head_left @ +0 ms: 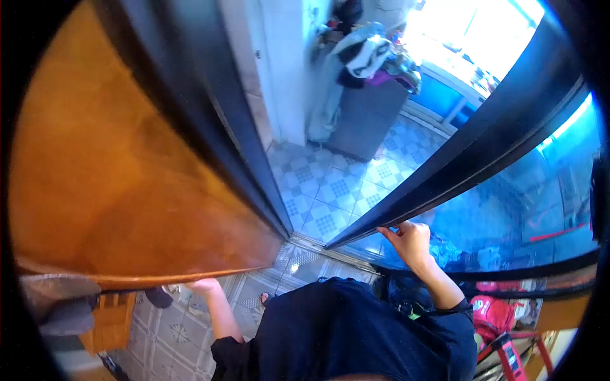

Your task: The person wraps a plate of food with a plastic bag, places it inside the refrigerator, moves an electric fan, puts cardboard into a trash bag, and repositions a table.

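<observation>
Two door leaves show. The right one is a dark-framed glass door [508, 190], and the right hand [410, 244] is closed on the lower edge of its black frame [457, 159], fingers curled over it. That frame's long axis runs diagonally from the lower centre, near the threshold, up toward the upper right corner. The left one is a brown wooden door [127, 171]; the left hand [202, 287] sits at its bottom edge, mostly hidden behind the wood, so I cannot tell whether it grips or only touches. Its dark edge runs from the top left down to the same threshold.

Between the doors lies a patterned tile floor [337, 184], with one grey cabinet [365, 117] piled with clothes [365, 54] beyond. One red stool [508, 352] is cut off at lower right.
</observation>
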Available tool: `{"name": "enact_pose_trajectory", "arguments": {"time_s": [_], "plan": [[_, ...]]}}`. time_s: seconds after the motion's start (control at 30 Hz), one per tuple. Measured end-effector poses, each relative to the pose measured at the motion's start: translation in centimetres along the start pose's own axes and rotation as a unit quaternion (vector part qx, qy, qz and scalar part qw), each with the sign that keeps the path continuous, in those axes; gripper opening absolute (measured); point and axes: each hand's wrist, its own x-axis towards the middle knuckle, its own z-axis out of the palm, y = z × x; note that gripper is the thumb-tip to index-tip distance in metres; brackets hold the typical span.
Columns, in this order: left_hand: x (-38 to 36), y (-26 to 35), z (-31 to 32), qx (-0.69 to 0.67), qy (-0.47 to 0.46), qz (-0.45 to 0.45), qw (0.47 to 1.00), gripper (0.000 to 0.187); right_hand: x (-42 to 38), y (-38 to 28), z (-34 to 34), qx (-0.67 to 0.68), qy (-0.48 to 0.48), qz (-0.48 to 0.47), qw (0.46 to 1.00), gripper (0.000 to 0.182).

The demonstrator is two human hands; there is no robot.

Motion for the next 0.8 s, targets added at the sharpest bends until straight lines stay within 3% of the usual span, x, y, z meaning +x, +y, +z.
{"name": "enact_pose_trajectory", "arguments": {"time_s": [0.03,0.17,0.27,0.37,0.53,0.6,0.73,0.8], "plan": [[0.3,-0.2,-0.5,0.006,-0.036,0.029,0.999,0.057,0.4,-0.9,0.5,-0.002,-0.004,0.002,1.0,0.044],[-0.5,-0.1,-0.1,0.023,-0.017,0.02,0.999,0.058,2.4,-4.3,2.3,-0.02,-0.024,-0.014,0.999,0.042],[-1.1,0.5,1.0,0.0,-0.001,0.031,1.0,0.048,4.2,-7.6,3.2,-0.014,-0.047,-0.013,0.999,0.041],[-0.6,0.1,-0.1,0.02,-0.06,0.052,0.997,0.048,5.6,-9.3,5.2,-0.015,-0.037,-0.026,0.999,0.038],[-0.3,0.0,0.1,0.016,-0.034,0.044,0.998,0.048,7.6,-12.7,7.5,-0.017,-0.028,-0.049,0.998,0.039],[0.0,-0.9,-0.8,0.08,-0.05,0.144,0.985,0.052,8.2,-13.7,8.0,-0.007,-0.014,-0.055,0.998,0.039],[0.4,-1.7,-2.1,0.111,-0.065,0.1,0.987,0.057,9.0,-15.4,8.3,-0.013,-0.037,-0.054,0.998,0.039],[1.6,-2.9,-3.4,0.222,-0.069,0.191,0.954,0.065,9.3,-16.0,8.4,-0.023,-0.039,-0.059,0.997,0.039]]}}
